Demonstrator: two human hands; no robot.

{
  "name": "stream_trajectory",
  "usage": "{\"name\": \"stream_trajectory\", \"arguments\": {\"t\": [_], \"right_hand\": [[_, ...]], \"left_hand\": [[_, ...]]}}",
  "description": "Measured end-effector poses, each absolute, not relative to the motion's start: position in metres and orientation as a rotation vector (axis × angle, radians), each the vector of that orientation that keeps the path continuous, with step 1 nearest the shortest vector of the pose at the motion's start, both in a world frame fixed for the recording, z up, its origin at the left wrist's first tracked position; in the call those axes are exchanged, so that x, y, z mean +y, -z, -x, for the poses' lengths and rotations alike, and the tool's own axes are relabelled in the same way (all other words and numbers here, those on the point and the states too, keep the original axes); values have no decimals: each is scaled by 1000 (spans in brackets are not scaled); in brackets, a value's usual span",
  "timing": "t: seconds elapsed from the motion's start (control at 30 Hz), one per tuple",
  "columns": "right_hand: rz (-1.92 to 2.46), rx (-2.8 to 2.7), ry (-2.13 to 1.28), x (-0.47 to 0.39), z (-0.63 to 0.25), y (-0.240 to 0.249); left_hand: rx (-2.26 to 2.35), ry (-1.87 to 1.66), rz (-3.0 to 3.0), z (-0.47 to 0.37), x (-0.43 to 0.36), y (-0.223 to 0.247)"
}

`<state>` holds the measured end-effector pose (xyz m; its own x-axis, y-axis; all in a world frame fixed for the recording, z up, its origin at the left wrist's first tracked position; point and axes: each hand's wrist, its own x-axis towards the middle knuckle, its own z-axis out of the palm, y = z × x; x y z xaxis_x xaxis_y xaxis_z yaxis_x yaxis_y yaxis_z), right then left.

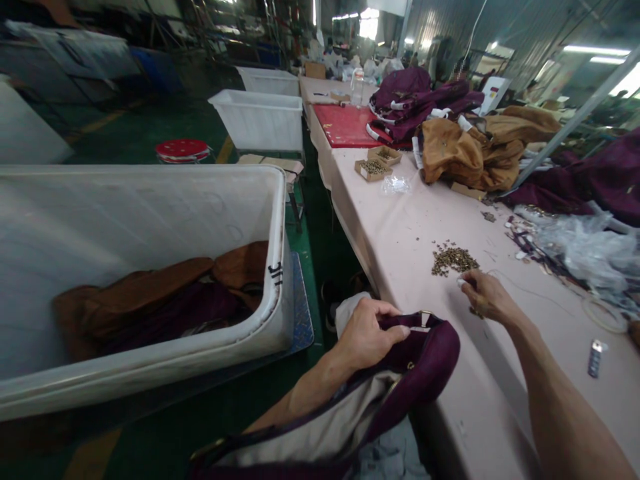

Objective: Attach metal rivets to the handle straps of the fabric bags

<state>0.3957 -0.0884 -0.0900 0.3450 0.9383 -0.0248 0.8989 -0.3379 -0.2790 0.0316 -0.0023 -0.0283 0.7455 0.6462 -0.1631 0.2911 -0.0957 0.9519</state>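
Note:
My left hand [369, 333] grips the upper edge of a purple bag [435, 363] with a pale lining, which hangs open over the table's near-left edge. A small metal fitting [425, 319] shows at its rim, right of my fingers. My right hand [484, 295] hovers at the near side of a pile of small brass-coloured pieces [454, 259] on the table [400, 233]. Its thumb and index finger are pinched together, with something white at the fingertip; whatever else they hold is too small to name.
A large white bin [250, 333] with brown and purple bags stands left. On the table are small cardboard boxes [373, 170], a red board [345, 125], brown bags [450, 150], plastic wrap [590, 253] and a small cutter-like tool [595, 360]. A red stool [183, 149] stands behind the bin.

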Motion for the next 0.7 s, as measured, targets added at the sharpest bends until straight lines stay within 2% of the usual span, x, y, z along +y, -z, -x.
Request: {"name": "stream_trajectory", "arguments": {"t": [0.23, 0.47, 0.7], "right_hand": [[2310, -1693, -229, -89, -387, 122], [2143, -1706, -282, -95, -398, 117], [2210, -1766, -224, -93, -385, 108]], "left_hand": [[760, -345, -1668, -35, -3, 37], [771, -324, -1634, -38, -3, 35], [770, -331, -1661, -39, -4, 33]]}}
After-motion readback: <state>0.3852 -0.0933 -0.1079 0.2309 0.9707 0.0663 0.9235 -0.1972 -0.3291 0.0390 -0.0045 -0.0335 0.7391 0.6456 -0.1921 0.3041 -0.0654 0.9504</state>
